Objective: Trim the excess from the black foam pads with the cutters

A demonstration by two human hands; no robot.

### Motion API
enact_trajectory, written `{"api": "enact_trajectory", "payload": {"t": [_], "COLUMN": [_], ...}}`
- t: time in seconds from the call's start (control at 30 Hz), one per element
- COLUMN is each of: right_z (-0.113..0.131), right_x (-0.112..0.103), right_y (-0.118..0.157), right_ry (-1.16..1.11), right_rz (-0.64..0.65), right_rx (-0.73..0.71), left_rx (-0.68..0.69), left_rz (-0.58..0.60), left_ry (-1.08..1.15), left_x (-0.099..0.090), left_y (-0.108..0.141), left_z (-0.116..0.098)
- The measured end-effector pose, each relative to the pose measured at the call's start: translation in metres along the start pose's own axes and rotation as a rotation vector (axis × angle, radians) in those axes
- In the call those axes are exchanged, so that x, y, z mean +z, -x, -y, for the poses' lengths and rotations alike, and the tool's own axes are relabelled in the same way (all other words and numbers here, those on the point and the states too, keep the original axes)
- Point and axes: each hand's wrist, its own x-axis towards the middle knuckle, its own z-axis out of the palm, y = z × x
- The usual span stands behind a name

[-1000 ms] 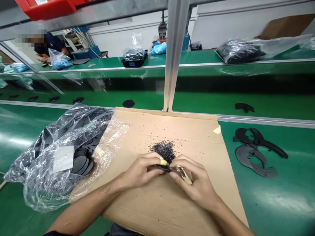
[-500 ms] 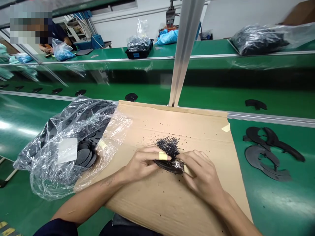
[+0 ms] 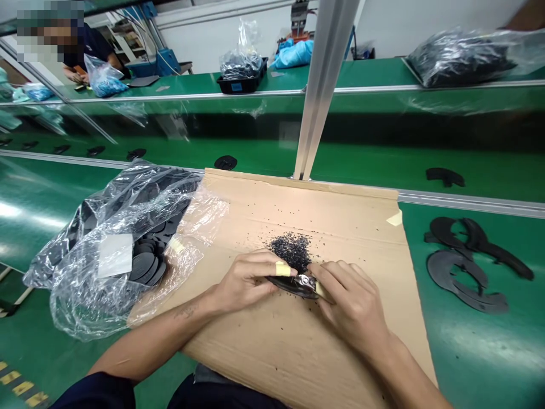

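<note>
Over the cardboard sheet (image 3: 264, 346), my left hand (image 3: 247, 281) is closed on a thin black plastic part (image 3: 287, 287), which is held tilted. Yellow tape wraps one of its fingers. In my right hand (image 3: 351, 292) is a pair of nippers (image 3: 305, 280) with metal jaws and a pale yellow handle, mostly hidden by the fingers. The jaws lie against the part's right edge; whether they are fully closed I cannot see. Just beyond both hands lies a heap of small black plastic clippings (image 3: 292, 249), with loose bits scattered around it.
Left of the cardboard, a clear plastic bag (image 3: 89, 284) spills flat black discs (image 3: 147, 267). Several curved black parts (image 3: 457, 272) lie at right. Behind runs a green belt (image 3: 374, 165) with black pieces, plus a metal post (image 3: 319, 96). A co-worker (image 3: 96, 48) stands at far left.
Both hands keep nearly the same place on the part and the nippers. The view has shifted slightly, with the right-hand parts appearing a little farther right.
</note>
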Motion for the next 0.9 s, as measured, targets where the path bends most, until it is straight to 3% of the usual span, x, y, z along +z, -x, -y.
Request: {"api": "enact_trajectory", "payload": {"t": [0.57,0.73,0.9], "right_z": [0.008,-0.004,-0.022], "right_x": [-0.002,-0.001,0.005], "right_y": [0.002,0.003,0.008], "right_ry": [0.158,0.054,0.145], "right_rz": [-0.028,-0.062,-0.085], "right_rx": [-0.039,-0.045,-0.033], "left_rx": [0.09,-0.022,-0.025], "left_rz": [-0.018,0.014,0.032], "left_ry": [-0.007,-0.073,-0.073], "left_x": [0.003,0.005,0.003], "left_y": [0.001,-0.007,-0.014], "left_z": [-0.002,-0.001,0.002]}}
